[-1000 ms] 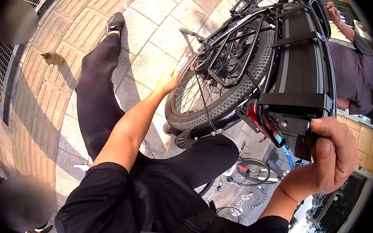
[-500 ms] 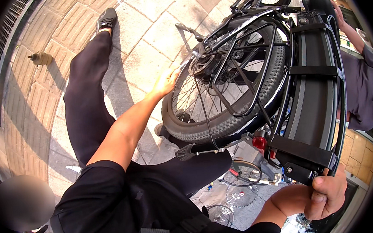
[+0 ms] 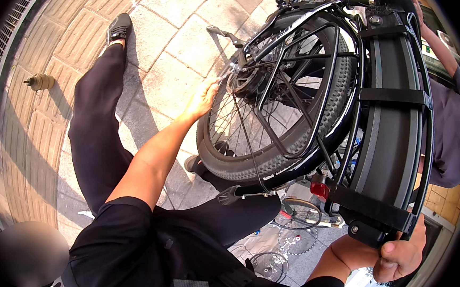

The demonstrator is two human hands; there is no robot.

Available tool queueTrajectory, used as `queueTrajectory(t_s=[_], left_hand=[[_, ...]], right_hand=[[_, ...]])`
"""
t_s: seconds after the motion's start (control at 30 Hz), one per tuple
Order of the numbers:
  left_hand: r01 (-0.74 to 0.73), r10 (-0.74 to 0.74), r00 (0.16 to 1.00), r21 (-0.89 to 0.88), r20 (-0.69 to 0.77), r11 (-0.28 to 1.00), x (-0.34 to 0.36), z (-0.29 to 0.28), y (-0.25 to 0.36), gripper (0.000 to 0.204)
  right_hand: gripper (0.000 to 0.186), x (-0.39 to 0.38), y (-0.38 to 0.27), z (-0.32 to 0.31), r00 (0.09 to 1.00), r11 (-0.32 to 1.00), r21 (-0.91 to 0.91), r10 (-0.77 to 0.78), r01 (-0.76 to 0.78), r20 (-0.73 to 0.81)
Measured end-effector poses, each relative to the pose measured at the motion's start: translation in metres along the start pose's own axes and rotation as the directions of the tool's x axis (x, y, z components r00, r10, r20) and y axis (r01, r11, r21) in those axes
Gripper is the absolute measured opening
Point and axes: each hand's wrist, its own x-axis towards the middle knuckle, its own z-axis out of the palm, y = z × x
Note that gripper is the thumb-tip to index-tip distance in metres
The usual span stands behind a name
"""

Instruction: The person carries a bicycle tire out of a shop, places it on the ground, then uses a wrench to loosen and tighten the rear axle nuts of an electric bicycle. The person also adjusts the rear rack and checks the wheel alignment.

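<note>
Clasping black rack (image 3: pixel 389 143): right fingers (image 3: pixel 393 250), partly hidden | left fingers (image 3: pixel 211 90): clamped on slim tool (image 3: pixel 224 75), apparently metal

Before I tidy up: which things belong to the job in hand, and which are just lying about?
Apparently in use: slim silver tool in the left hand; bicycle rear wheel; rear rack in the right hand.

Likely set aside: brown bottle; white scrap.

Left arm (image 3: pixel 148 162) stretched forward, left hand (image 3: pixel 204 98) gripping; right hand (image 3: pixel 402 258) (well out to side) curled.
</note>
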Motion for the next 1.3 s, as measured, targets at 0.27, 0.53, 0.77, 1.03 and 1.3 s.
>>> queueTrajectory(t_s=[0.27, 0.53, 0.77, 1.03, 1.3], left_hand=[[0.004, -0.003, 1.0, 0.073, -0.008, 0.997, 0.016, 0.008, -0.014, 0.032], [0.179, -0.196, 0.975, 0.156, 0.105, 0.971, 0.019, 0.002, -0.007, 0.041], [0.235, -0.261, 0.962, 0.249, 0.078, 0.94, 0.019, -0.008, 0.043, 0.049], [0.211, -0.224, 0.974, 0.245, 0.024, 0.946, 0.019, -0.003, 0.032, 0.054], [0.421, -0.484, 0.873, 0.418, 0.053, 0.805, 0.01, -0.009, 0.095, 0.046]], right_hand=[[0.04, 0.014, -0.019, 0.003, 0.993, 0.994, 0.007, 0.104, -0.105, 0.048], [0.046, 0.028, -0.025, 0.006, 0.999, 1.0, -0.021, 0.008, -0.007, 0.042], [0.027, 0.069, -0.028, 0.001, 0.948, 0.957, 0.046, -0.289, 0.285, 0.133], [0.024, 0.07, -0.033, -0.003, 0.946, 0.957, -0.005, -0.284, 0.289, 0.154], [0.022, 0.048, -0.032, 0.011, 0.977, 0.972, -0.118, -0.208, 0.202, -0.037]])
